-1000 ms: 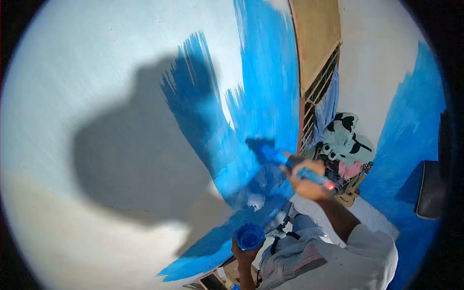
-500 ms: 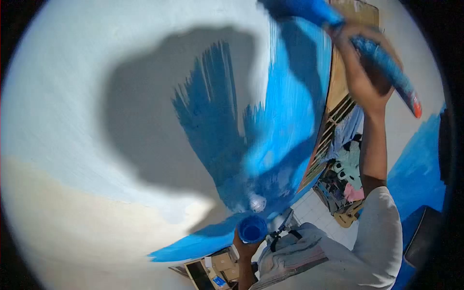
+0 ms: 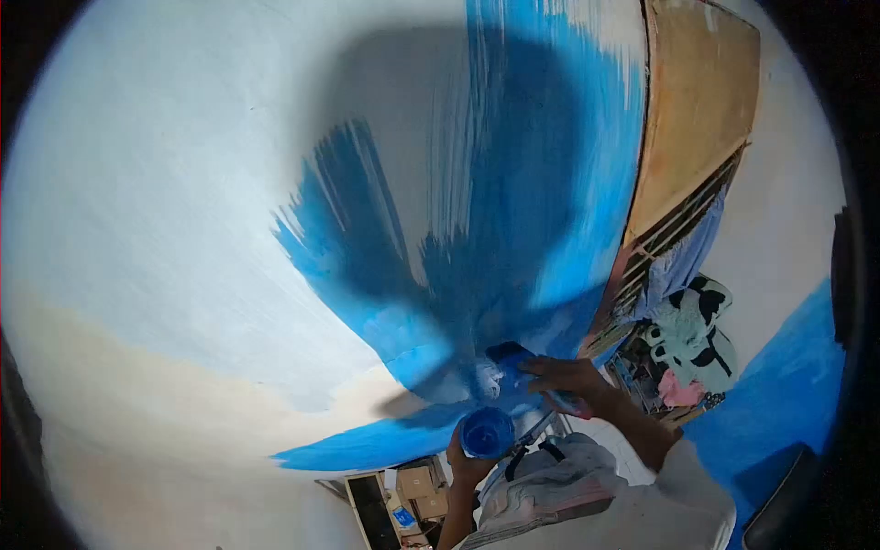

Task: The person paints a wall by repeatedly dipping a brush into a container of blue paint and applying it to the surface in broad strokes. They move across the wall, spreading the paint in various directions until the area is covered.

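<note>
My left hand (image 3: pixel 466 466) is wrapped round a small paint pot (image 3: pixel 488 433) with blue paint inside, held upright in front of my body. In my right hand (image 3: pixel 573 380) is a wide paintbrush (image 3: pixel 513 356), its dark, blue-coated bristles just above and right of the pot. The brush's red handle end sticks out below the fingers. Before me stands a white wall (image 3: pixel 165 202) with broad, streaky strokes of blue paint (image 3: pixel 522 165). Whether the bristles touch the wall cannot be made out.
A tan wooden panel (image 3: pixel 701 101) with slats below borders the painted area on the right. Clothes and a black-and-white patterned item (image 3: pixel 701 339) lie beneath it. Cardboard boxes (image 3: pixel 417 481) sit on a shelf at lower left. A dark chair-like object (image 3: pixel 779 495) is at lower right.
My right hand has come down with the brush from high on the wall to beside the pot. A taller blue stroke now runs up the wall. The pot has moved only slightly.
</note>
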The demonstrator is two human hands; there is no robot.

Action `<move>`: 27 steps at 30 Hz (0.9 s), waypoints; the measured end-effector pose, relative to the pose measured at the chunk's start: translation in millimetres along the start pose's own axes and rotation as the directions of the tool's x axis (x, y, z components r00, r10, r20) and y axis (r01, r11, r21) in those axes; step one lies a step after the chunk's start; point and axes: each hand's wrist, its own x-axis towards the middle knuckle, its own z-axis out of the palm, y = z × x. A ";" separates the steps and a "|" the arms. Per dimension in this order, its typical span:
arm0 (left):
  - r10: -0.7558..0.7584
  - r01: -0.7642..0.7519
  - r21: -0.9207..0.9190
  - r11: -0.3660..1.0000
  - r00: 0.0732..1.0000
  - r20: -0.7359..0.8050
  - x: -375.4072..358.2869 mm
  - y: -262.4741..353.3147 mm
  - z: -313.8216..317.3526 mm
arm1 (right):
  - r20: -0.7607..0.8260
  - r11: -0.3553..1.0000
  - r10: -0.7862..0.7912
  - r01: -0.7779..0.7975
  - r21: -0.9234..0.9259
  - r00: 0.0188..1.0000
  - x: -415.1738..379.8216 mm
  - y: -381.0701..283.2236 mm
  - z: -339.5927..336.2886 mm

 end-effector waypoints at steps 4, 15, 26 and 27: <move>-0.008 0.007 -0.023 1.000 0.999 -0.048 -3.7 4.4 18.6 | -0.278 0.952 0.292 -0.248 0.181 0.915 -39.5 11.4 6.6; -0.064 0.067 0.035 0.997 0.994 -0.087 -2.4 45.5 37.1 | 0.010 0.012 0.905 -0.049 0.999 0.424 -53.4 39.6 13.0; -0.008 0.019 0.041 0.999 0.964 -0.267 1.7 64.4 51.2 | 0.231 -0.364 0.694 0.056 0.930 0.682 -37.4 41.4 17.3; -0.016 0.013 -0.010 1.000 0.959 -0.284 10.8 72.6 51.2 | 0.225 -0.364 0.656 0.041 0.931 0.720 -41.0 46.2 10.8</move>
